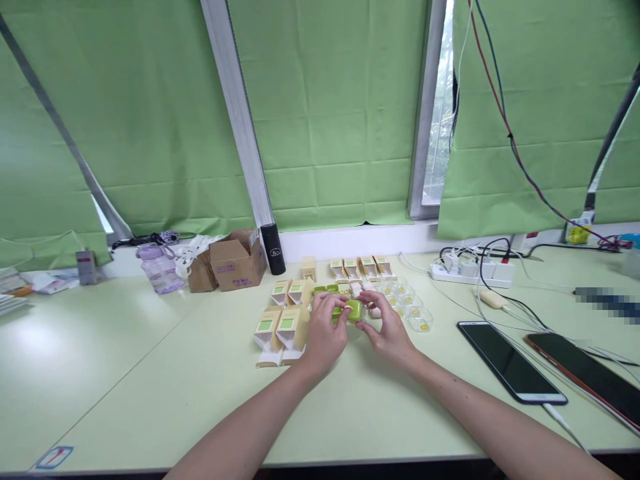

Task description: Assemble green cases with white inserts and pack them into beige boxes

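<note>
Near the middle of the table, my left hand (326, 328) and my right hand (389, 328) close around a small glossy green case (355, 310). A little yellowish piece shows by my left fingertips; its kind is too small to make out. Left of my hands stand several open beige cartons (287, 325) with green square panels. Beyond my fingers lie more green cases (325, 289) and some small pale pink-white items (356, 288), partly hidden. Several clear plastic cups (421, 320) with yellow bits inside sit right of my right hand.
More beige cartons (369, 268) line the back. Behind on the left are a brown cardboard box (240, 261), a black bottle (273, 250) and a purple water bottle (160, 268). On the right, cables run from a power strip (473, 273) past a phone (511, 360) and another (590, 370).
</note>
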Available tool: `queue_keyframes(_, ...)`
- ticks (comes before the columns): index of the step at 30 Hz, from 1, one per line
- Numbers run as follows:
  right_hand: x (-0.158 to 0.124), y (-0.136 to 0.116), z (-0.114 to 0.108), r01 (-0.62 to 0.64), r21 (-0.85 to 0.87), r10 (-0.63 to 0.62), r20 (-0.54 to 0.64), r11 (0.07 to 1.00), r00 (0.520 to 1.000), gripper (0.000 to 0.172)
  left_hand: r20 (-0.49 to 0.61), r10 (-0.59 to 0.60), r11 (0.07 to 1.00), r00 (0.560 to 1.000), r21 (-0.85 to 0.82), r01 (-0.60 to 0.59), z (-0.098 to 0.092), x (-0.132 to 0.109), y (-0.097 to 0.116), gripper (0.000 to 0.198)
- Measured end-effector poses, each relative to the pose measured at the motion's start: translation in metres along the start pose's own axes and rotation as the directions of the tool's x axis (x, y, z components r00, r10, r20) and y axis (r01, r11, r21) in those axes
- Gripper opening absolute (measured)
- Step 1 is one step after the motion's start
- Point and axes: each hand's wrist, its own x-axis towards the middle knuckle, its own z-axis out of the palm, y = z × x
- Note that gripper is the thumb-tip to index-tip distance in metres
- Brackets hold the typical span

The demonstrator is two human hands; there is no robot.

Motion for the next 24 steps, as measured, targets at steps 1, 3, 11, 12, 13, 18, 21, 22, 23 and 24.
queue_keyframes(1,0.000,0.001,0.000,0.000,-0.012,0.000,0.002,1.000,1.000,0.049,0.008,0.007,1.000,1.000,0.007,-0.007,0.000,0.000,0.000,0.009)
queue_keyframes(3,0.000,0.002,-0.001,0.001,-0.038,-0.001,0.001,0.999,1.000,0.049,0.021,0.021,1.000,1.000,0.020,-0.022,-0.002,0.001,0.000,0.010)
queue_keyframes(11,0.000,0.002,-0.002,-0.004,-0.043,0.004,0.012,0.999,1.000,0.050,-0.032,0.030,0.999,0.999,-0.042,-0.031,-0.006,0.002,0.007,0.008)
queue_keyframes(12,0.001,0.001,-0.002,-0.005,-0.040,0.005,0.012,0.999,1.000,0.050,-0.061,0.011,0.996,0.998,-0.083,-0.016,-0.006,0.003,0.007,0.007)
queue_keyframes(13,0.001,0.000,-0.002,-0.005,-0.040,0.006,0.011,0.999,1.000,0.050,-0.095,-0.026,0.991,0.995,-0.135,0.013,-0.006,0.004,0.006,0.007)
queue_keyframes(18,0.002,-0.004,-0.006,0.004,-0.103,-0.004,0.004,0.995,1.000,0.044,-0.245,-0.370,0.870,0.896,-0.429,0.242,-0.006,0.017,-0.015,0.027)
queue_keyframes(21,0.003,-0.006,-0.011,0.100,-0.142,-0.097,0.023,0.985,0.995,0.034,-0.208,-0.544,0.743,0.813,-0.571,0.350,-0.004,0.025,-0.033,0.039)
queue_keyframes(22,0.004,-0.006,-0.013,0.146,-0.157,-0.142,0.038,0.977,0.989,0.029,-0.186,-0.580,0.704,0.793,-0.604,0.373,-0.003,0.026,-0.037,0.041)
queue_keyframes(23,0.005,-0.006,-0.015,0.190,-0.175,-0.183,0.053,0.966,0.982,0.024,-0.165,-0.605,0.673,0.779,-0.628,0.390,-0.002,0.027,-0.040,0.041)
queue_keyframes(24,0.006,-0.006,-0.017,0.225,-0.194,-0.215,0.068,0.955,0.974,0.021,-0.151,-0.622,0.652,0.769,-0.644,0.401,-0.001,0.027,-0.042,0.041)
